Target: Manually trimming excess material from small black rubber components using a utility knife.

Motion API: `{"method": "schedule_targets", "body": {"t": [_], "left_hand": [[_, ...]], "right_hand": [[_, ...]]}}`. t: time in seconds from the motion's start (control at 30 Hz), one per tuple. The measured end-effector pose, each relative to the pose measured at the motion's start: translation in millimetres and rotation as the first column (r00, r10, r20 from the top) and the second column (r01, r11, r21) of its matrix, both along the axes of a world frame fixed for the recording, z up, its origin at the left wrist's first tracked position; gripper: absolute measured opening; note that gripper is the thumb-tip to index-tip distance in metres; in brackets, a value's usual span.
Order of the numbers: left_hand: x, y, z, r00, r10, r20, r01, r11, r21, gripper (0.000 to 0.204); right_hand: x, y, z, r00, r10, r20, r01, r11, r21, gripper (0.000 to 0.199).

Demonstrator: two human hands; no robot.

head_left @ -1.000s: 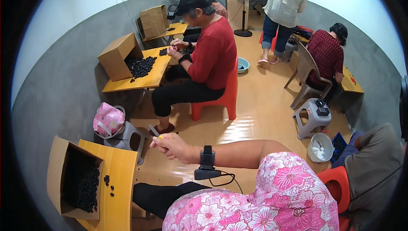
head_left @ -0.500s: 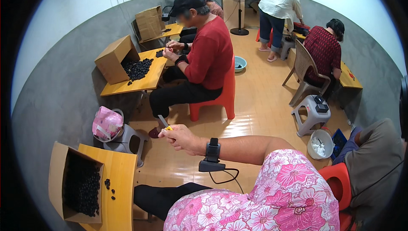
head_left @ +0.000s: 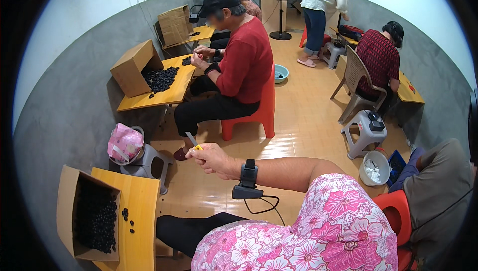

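To handle this well, we keep the small blade (head_left: 191,139) pinched firmly by its yellow end and its metal tip clear of anyone nearby. Our right hand (head_left: 214,161) is grasping that yellow end, fingers curled in around it, and the metal strip points up and to the left of the view. It is held in the air, over the floor, beyond the edge of the yellow surface (head_left: 142,196) in front of us. In the view it lines up close to the lower leg of the neighbour in red (head_left: 246,62), though we cannot judge the true gap, so a calm, controlled wrist seems wise. We also do well to look straight at the edge while it is raised and to bring it in over the surface before working close to our fingers.

As for pose, our right arm reaches out low and nearly level from the pink floral sleeve (head_left: 333,196), the elbow only slightly bent. The strap (head_left: 249,174) sits around the wrist, with a black device (head_left: 246,192) just below it and a loose cable (head_left: 271,211) that we should keep from snagging. Our left hand is out of view, so we cannot tell what it does. A few dark pieces (head_left: 125,214) lie on the surface beside the cardboard box (head_left: 64,221), which lies on its side with many more inside.
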State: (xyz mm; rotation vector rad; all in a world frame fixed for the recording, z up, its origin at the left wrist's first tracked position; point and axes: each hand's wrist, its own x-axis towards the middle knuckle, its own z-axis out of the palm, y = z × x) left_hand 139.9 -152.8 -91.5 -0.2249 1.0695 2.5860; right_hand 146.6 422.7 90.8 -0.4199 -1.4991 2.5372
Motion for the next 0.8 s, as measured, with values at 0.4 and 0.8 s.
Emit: {"method": "schedule_targets", "body": {"t": [0.4, 0.8], "left_hand": [[11.1, 8.5, 16.4, 0.998, 0.003, 0.060, -0.008, 0.996, 0.089, 0.042], [9.5, 15.3, 25.3, 0.996, -0.017, 0.091, -0.004, 0.974, 0.228, 0.038]], "right_hand": [[-1.4, -5.4, -3.5, 0.993, -0.115, 0.023, 0.116, 0.993, -0.010, 0.019], [2.8, -9.5, 10.8, 0.966, -0.192, -0.171, 0.248, 0.871, 0.423, 0.012]]}}
